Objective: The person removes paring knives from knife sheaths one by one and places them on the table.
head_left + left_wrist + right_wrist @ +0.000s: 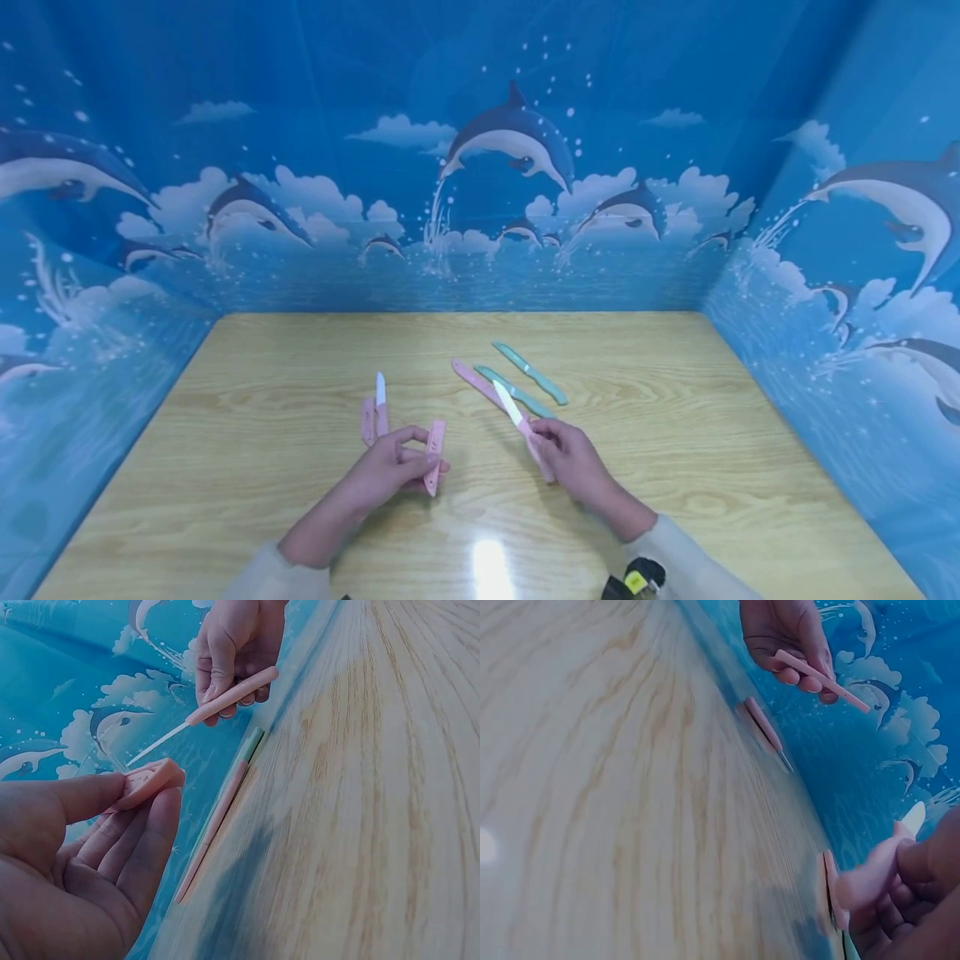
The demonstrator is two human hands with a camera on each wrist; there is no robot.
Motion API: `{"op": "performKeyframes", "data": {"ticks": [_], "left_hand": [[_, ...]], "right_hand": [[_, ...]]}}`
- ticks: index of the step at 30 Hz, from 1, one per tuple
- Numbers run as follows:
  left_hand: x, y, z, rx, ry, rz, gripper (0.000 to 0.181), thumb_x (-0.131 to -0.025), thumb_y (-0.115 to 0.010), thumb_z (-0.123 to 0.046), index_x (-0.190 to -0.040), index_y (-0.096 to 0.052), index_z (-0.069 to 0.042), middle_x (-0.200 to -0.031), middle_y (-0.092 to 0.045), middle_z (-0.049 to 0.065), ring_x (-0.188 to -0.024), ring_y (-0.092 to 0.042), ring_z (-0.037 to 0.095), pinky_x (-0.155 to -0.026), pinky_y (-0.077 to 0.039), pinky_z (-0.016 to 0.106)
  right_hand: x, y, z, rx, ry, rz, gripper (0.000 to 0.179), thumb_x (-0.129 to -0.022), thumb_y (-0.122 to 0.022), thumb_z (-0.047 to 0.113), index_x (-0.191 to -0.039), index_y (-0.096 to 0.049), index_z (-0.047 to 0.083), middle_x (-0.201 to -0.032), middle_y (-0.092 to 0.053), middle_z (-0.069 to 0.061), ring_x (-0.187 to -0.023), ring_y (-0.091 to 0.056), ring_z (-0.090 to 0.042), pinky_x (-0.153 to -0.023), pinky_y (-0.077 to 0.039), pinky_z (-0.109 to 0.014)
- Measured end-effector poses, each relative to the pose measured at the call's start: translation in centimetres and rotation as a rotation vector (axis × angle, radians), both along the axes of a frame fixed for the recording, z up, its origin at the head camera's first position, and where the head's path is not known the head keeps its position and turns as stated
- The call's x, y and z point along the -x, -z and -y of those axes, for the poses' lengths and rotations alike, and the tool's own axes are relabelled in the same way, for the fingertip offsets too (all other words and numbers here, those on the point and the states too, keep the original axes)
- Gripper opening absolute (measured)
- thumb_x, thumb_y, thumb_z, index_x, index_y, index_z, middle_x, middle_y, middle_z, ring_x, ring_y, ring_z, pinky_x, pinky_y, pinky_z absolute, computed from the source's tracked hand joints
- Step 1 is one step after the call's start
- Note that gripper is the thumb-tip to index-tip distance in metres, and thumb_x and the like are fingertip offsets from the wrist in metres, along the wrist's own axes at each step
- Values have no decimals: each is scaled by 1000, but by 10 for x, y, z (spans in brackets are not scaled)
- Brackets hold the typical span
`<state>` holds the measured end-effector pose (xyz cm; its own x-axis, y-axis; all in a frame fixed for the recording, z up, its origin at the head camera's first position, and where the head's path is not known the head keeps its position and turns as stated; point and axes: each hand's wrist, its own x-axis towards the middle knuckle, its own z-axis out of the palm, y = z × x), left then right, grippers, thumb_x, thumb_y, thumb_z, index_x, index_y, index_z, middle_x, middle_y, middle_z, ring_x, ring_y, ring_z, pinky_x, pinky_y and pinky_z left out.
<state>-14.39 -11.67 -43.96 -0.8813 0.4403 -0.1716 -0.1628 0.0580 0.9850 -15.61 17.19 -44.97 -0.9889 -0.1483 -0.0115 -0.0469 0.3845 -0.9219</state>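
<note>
My left hand pinches a pink knife sheath between thumb and fingers, above the table. The same sheath shows in the left wrist view, held on its own with no blade in it. In my right hand is a small knife with a pink handle and a pale bare blade that points away and to the left. The left wrist view shows that knife with the thumb along its handle and the blade tip near the sheath. The two hands are apart.
Left of centre lie another pink-handled knife with a bare blade and a pink sheath beside it. Beyond my right hand are a long pink piece and two green knives. Dolphin-printed curtains stand around the table.
</note>
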Motion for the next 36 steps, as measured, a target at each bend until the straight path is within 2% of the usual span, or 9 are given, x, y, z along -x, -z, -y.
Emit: {"op": "performKeyframes", "data": {"ticks": [1,5,10,14,20,32,36], "left_hand": [[0,0,0,3,-2,2,34,-94,-60,-7,-120,-47,10,-104,-68,26,-92,-70,32,-79,-59,34],[0,0,-1,4,-2,5,31,-94,-60,-6,-118,-48,10,-104,-69,26,-92,-70,34,-78,-60,34],[0,1,-2,0,-2,2,30,-94,-60,-6,-118,-48,9,-104,-69,26,-91,-70,35,-76,-60,35],[0,1,-2,-3,-10,12,32,-94,-60,-7,-119,-47,9,-105,-68,27,-90,-70,34,-76,-60,35],[1,0,-3,20,-49,19,31,-94,-61,-11,-116,-49,7,-103,-69,25,-87,-71,28,-79,-60,35],[0,-4,-5,10,-43,15,31,-95,-61,-11,-117,-49,8,-103,-69,25,-88,-71,28,-79,-60,36],[1,-4,-6,27,-66,27,32,-94,-61,-12,-117,-50,7,-107,-68,26,-87,-71,28,-79,-60,36]], "right_hand": [[1,0,0,11,-7,0,22,-94,-55,-2,-114,-61,-10,-98,-65,-12,-82,-60,-16,-69,-55,-20],[3,2,-2,67,-35,52,25,-95,-58,2,-116,-60,-11,-98,-66,-14,-83,-64,-19,-71,-58,-24],[3,1,-4,165,-45,166,29,-95,-58,2,-120,-57,-13,-103,-68,-18,-84,-68,-21,-74,-60,-29],[2,-1,-6,253,-87,230,32,-95,-58,3,-122,-54,-15,-104,-67,-21,-83,-70,-23,-76,-60,-32],[1,-5,-9,325,-104,301,35,-95,-59,5,-122,-52,-17,-101,-68,-17,-84,-71,-23,-79,-59,-35],[0,-6,-10,339,-108,313,37,-95,-59,4,-123,-51,-17,-102,-68,-18,-87,-70,-24,-81,-59,-36],[0,-6,-9,330,-98,305,36,-94,-60,4,-123,-51,-17,-104,-68,-20,-88,-70,-25,-81,-59,-35]]}}
